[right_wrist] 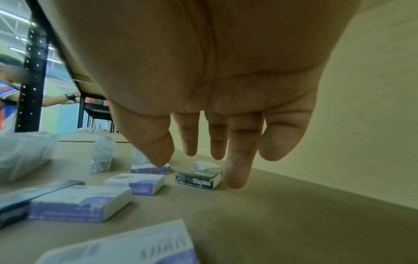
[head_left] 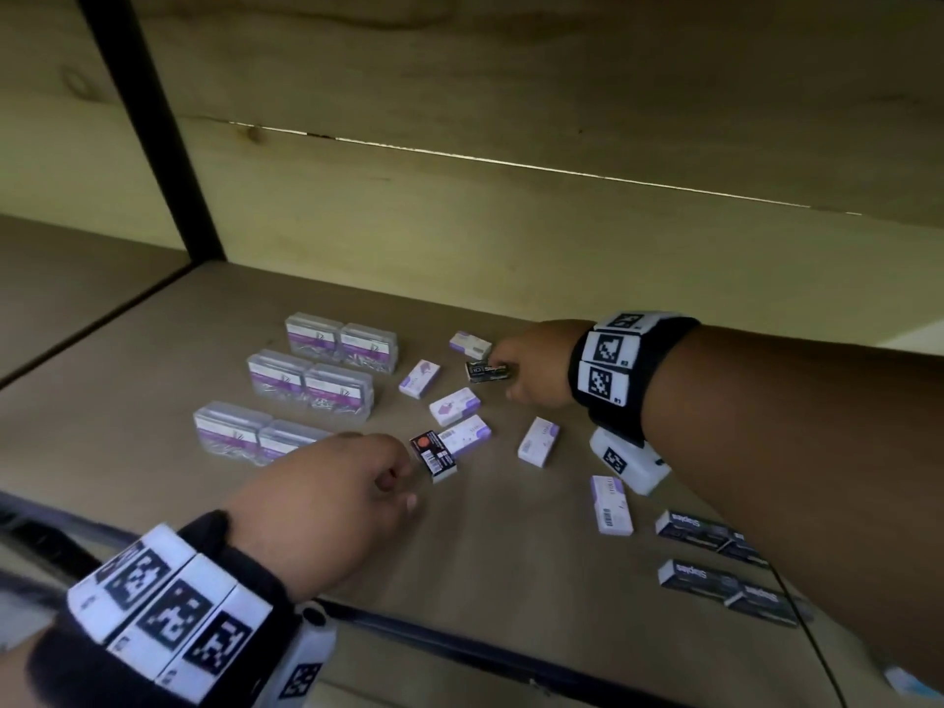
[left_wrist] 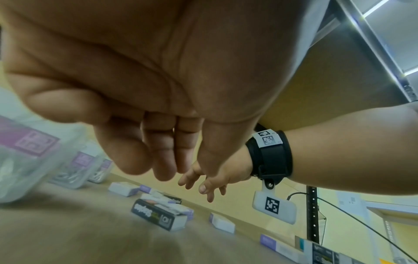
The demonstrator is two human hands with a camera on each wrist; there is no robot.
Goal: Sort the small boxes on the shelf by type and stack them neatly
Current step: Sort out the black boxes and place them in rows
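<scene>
Several small white-and-purple boxes [head_left: 453, 406] lie scattered mid-shelf. One black Staples box [head_left: 433, 454] leans against a purple box, and my left hand [head_left: 403, 482] hovers just short of it. In the left wrist view its fingers [left_wrist: 158, 167] hang relaxed above that box [left_wrist: 158, 214] and hold nothing. Farther back, my right hand [head_left: 503, 378] reaches over a second black Staples box [head_left: 488, 371]. The right wrist view shows straight, spread fingers [right_wrist: 235, 171] above and beside this box [right_wrist: 198, 178], one fingertip near the shelf beside it.
Clear plastic boxes with purple labels [head_left: 316, 385] sit in paired rows at the left. Black Staples boxes [head_left: 715, 559] are lined up at the front right, beside a cable [head_left: 802, 615]. A black shelf post [head_left: 153, 125] rises at the back left. An upper board hangs low overhead.
</scene>
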